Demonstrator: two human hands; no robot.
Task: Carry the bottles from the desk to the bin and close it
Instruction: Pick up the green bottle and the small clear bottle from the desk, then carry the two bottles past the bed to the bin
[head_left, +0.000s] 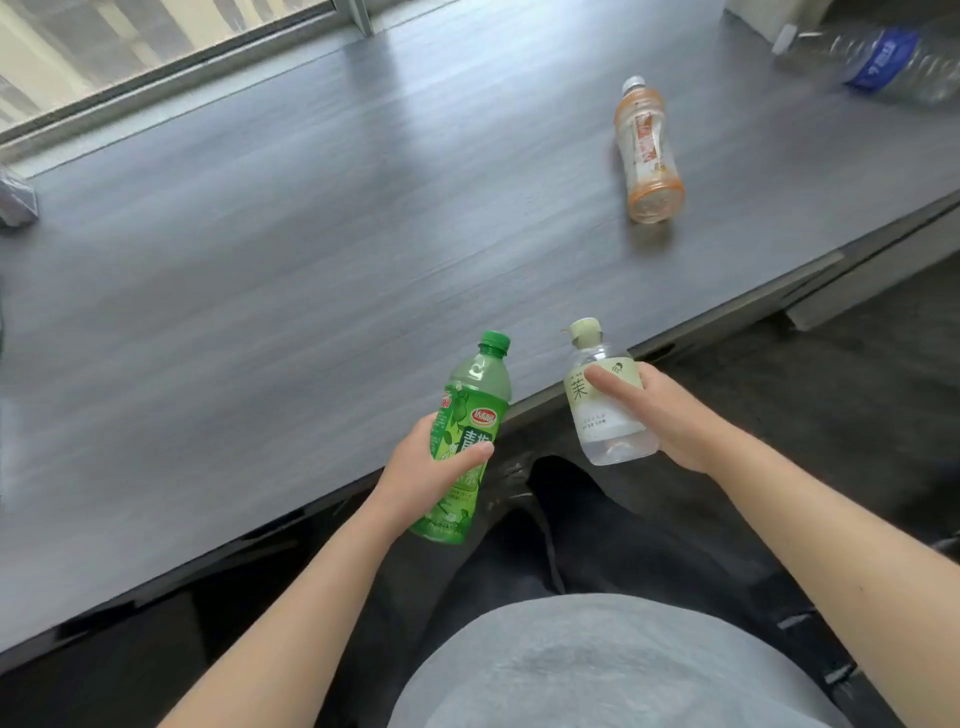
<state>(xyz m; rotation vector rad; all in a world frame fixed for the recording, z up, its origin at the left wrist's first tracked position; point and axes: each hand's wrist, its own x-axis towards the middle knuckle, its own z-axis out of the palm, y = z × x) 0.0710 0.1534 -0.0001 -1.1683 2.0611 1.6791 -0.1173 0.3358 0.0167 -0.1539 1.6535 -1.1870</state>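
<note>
Over the near edge of the grey wood-grain counter, the left hand is gripping a green plastic bottle, while the right hand is clasping a clear bottle with a pale green label. Farther back, an orange-labelled bottle and a clear blue-labelled bottle are lying on the counter.

A window with a grey frame runs along the far side of the desk. A small grey thing sits near the window, at the left edge. The dark floor is on the side away from the window.
</note>
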